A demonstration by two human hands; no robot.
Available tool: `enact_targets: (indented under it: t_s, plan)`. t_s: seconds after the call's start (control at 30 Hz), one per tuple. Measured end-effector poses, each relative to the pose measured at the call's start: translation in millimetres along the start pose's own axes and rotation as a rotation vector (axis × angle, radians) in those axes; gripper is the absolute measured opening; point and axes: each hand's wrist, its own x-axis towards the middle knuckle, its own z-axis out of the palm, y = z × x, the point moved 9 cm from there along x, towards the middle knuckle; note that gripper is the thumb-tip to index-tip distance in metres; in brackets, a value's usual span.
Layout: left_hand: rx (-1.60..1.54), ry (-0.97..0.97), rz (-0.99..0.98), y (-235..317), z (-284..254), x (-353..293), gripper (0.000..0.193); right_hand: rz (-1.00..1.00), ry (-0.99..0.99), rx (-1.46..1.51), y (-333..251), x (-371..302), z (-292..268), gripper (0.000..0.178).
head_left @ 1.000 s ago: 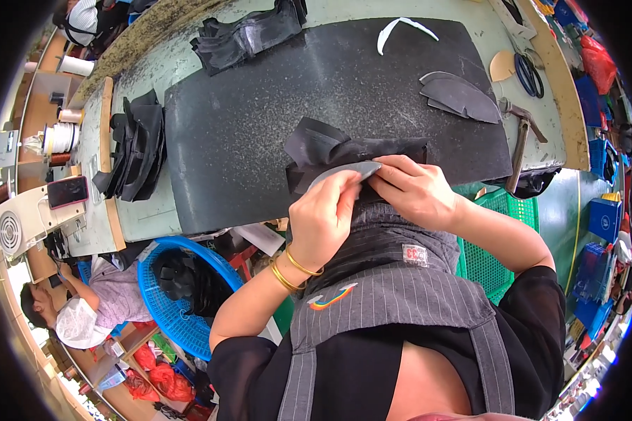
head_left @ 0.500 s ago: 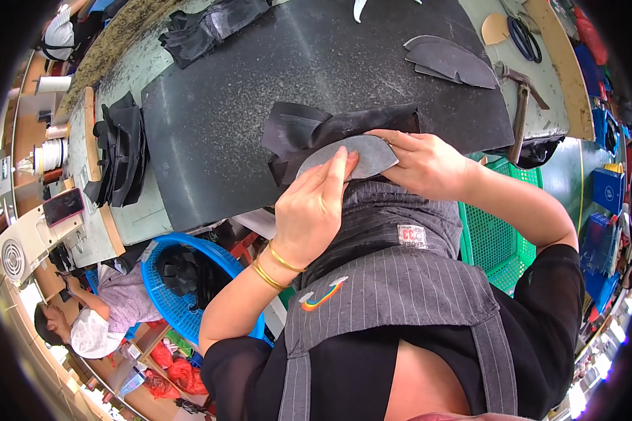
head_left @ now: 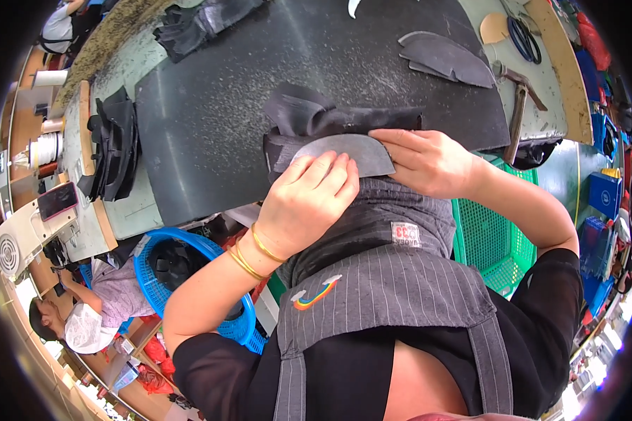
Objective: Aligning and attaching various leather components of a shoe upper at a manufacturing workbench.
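A grey half-moon piece (head_left: 361, 151) lies at the near edge of the dark mat (head_left: 225, 133), just in front of the person's apron (head_left: 393, 281), overlapping the folded black material (head_left: 383, 117) behind it. The left hand (head_left: 312, 193) rests on its left part, the fingers side by side with their tips on the surface; the thumb is hidden, so I cannot tell whether it pinches from below. The right hand (head_left: 428, 163) is at the right end, fingers close together along the edge — whether they clamp it, I cannot tell either. Farther right on the mat lie more half-moon pieces (head_left: 446, 59), near a hammer (head_left: 518, 116). A stack of black pieces (head_left: 116, 147) sits left of the mat; below the table are a blue basket (head_left: 146, 274) and a green crate (head_left: 481, 231).
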Motion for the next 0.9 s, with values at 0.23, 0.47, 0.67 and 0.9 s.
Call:
enact_targets:
  t_s: [0.23, 0.47, 0.67, 0.9]
  plan:
    - [0.007, -0.058, 0.014, 9.0, 5.7, 5.2, 0.027, 0.33, 0.129, 0.46, 13.8, -17.8, -10.8, 0.025]
    - [0.017, -0.014, -0.006, 1.8, 9.0, 7.5, 0.031, 0.54, 0.195, 0.377, 26.2, -15.0, -7.2, 0.025]
    - [-0.041, 0.059, -0.036, -5.7, 8.4, 5.9, 0.032, 0.525, 0.131, 0.102, 9.3, -1.6, -9.7, 0.019]
    - [-1.276, 0.454, -0.769, -66.8, -20.8, -15.1, 0.019, 0.967, 0.815, 0.776, 68.7, -51.2, -55.5, 0.059]
